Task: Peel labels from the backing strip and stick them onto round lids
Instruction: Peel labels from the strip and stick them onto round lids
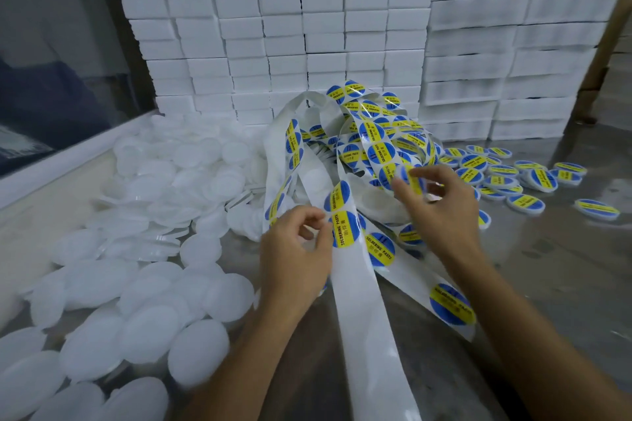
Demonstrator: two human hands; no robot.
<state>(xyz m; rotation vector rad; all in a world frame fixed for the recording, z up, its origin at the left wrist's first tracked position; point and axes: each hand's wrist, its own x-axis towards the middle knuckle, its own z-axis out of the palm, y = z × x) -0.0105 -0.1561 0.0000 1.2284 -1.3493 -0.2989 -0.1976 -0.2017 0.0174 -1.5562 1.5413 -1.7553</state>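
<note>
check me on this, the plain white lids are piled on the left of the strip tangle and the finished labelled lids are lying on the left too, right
Not quite. The head view shows the plain white lids piled left of the strip tangle, as you say, but the labelled lids lie on the right side of the table, beyond the right hand.

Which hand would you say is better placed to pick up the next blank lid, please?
Probably the left hand: the blank white lids are piled on its side, while the right hand pinches a label across the backing strip.
</note>
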